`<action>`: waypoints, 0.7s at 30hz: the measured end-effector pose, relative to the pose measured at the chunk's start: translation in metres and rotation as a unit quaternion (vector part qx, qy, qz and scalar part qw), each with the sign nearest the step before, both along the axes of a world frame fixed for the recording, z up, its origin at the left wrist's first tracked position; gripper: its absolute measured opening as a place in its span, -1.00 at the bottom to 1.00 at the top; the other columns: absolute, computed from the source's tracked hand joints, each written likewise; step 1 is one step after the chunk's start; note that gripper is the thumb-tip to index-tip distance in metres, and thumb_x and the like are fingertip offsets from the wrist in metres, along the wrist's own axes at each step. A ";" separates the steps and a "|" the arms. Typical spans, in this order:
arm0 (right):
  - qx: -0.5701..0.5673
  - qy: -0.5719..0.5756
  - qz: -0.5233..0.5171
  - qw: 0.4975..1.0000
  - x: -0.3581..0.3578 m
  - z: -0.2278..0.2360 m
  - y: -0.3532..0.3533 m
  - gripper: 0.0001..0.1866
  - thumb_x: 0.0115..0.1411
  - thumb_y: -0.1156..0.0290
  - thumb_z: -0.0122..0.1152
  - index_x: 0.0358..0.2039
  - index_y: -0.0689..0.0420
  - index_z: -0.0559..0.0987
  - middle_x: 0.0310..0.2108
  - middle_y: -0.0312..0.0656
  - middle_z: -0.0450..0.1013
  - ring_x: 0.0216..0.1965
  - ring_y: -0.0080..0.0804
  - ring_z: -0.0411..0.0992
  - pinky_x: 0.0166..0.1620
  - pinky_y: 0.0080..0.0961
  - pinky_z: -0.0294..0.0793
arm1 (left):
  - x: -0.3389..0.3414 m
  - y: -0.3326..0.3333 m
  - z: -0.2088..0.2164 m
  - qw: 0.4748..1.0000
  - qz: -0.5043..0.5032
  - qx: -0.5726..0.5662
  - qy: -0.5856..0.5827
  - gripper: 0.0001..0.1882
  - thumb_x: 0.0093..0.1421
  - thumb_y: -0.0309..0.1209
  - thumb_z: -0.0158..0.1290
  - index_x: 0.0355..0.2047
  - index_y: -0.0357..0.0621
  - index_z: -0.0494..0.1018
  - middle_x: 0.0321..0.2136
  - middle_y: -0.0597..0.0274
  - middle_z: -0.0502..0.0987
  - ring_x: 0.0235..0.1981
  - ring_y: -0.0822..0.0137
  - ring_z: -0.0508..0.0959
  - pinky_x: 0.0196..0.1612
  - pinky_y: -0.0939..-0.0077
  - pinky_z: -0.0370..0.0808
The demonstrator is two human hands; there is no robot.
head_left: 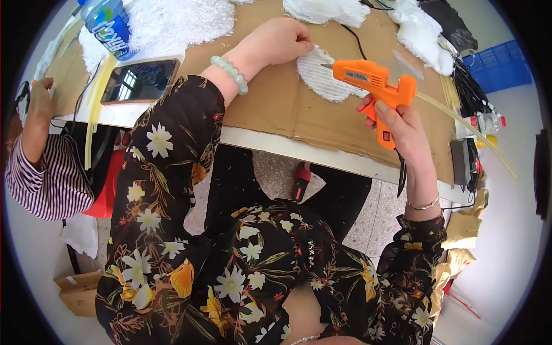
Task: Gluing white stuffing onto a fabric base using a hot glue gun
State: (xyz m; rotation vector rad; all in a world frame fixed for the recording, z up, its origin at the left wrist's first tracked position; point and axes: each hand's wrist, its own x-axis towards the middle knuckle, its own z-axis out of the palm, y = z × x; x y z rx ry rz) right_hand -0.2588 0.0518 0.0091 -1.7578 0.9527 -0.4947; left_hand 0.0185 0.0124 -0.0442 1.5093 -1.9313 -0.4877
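The biggest thing is the tabletop (276,142), with a sheet of brown cardboard (259,112) on it. On its far left side sits a big heap of white fluff (184,26).

Next comes the orange glue gun (368,77). My right grip (405,126) is wrapped around its handle, over the right side. A long, pale stick (454,117) runs from its back end, off to the right and near.

The phone (141,80) with the dark screen is a bit smaller. It lies on the left, just on the near side of the fluff.

Smaller again is the white ribbed pad (316,80). It lies on the cardboard between my two grips, and its long way runs from far left to near right. My left grip (276,43) is closer to it, by the pad's far left edge. The fingers are curled in, but I cannot tell if they pinch the pad or only rest beside it. My right grip is more apart, to the right and near.

The gun points left, so its little nozzle (328,66), the smallest of these, is over the pad. I cannot tell if the tip touches.
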 end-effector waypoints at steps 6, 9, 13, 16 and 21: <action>-0.016 0.039 0.009 0.999 0.008 -0.004 -0.005 -0.67 0.30 0.20 -0.05 -0.13 0.21 0.44 -0.27 -0.25 0.47 -0.34 -0.61 0.35 -0.26 -0.62 0.39 | -0.003 0.001 -0.002 1.000 0.002 -0.026 0.017 -0.77 0.06 -0.30 0.03 -0.38 -0.17 0.57 -0.51 0.08 0.57 -0.46 0.13 0.55 -0.34 0.31 0.47; -0.025 0.045 0.011 0.999 0.015 -0.006 -0.008 -0.69 0.30 0.21 -0.05 -0.14 0.20 0.44 -0.29 -0.26 0.47 -0.34 -0.62 0.35 -0.25 -0.63 0.38 | 0.002 0.011 0.006 0.999 0.010 -0.029 0.016 -0.77 0.09 -0.32 0.05 -0.36 -0.22 0.55 -0.53 0.09 0.56 -0.47 0.18 0.54 -0.35 0.37 0.45; -0.036 0.027 -0.012 0.999 0.011 -0.013 -0.012 -0.71 0.30 0.23 -0.06 -0.16 0.20 0.44 -0.32 -0.28 0.46 -0.35 -0.63 0.34 -0.27 -0.64 0.37 | -0.003 0.007 0.003 0.999 -0.007 -0.043 0.023 -0.77 0.12 -0.33 0.06 -0.35 -0.27 0.53 -0.54 0.09 0.55 -0.50 0.24 0.52 -0.37 0.43 0.43; -0.022 0.023 -0.023 0.999 0.010 -0.015 -0.014 -0.71 0.31 0.23 -0.07 -0.18 0.20 0.45 -0.33 -0.28 0.46 -0.37 -0.63 0.34 -0.28 -0.64 0.36 | -0.004 0.008 0.004 0.999 -0.005 -0.037 0.024 -0.77 0.12 -0.34 0.06 -0.35 -0.28 0.53 -0.54 0.09 0.55 -0.50 0.24 0.53 -0.36 0.43 0.43; -0.034 0.029 -0.028 0.999 0.012 -0.014 -0.014 -0.71 0.30 0.22 -0.05 -0.20 0.20 0.45 -0.35 -0.28 0.46 -0.38 -0.62 0.35 -0.30 -0.64 0.35 | -0.004 0.011 0.006 0.999 -0.005 -0.036 0.020 -0.77 0.12 -0.34 0.06 -0.34 -0.28 0.53 -0.53 0.08 0.56 -0.50 0.24 0.53 -0.36 0.43 0.43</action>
